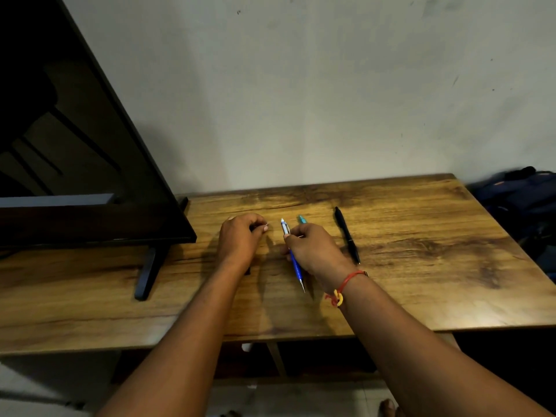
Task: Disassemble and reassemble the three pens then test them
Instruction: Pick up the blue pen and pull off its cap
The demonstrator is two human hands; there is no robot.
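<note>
Three pens are on the wooden table. A blue pen with a white and silver top lies lengthwise, tip toward me. A teal pen shows only its far end beyond my right hand, which pinches a thin rod-like part above it. A black pen lies to the right, untouched. My left hand is curled, pinching a small silvery piece at its fingertips. What the teal pen's body looks like is hidden.
A dark flat screen on a black foot stands at the table's left. A wall rises behind the table. A dark bag lies off the table's right edge. The near table edge runs just below my forearms.
</note>
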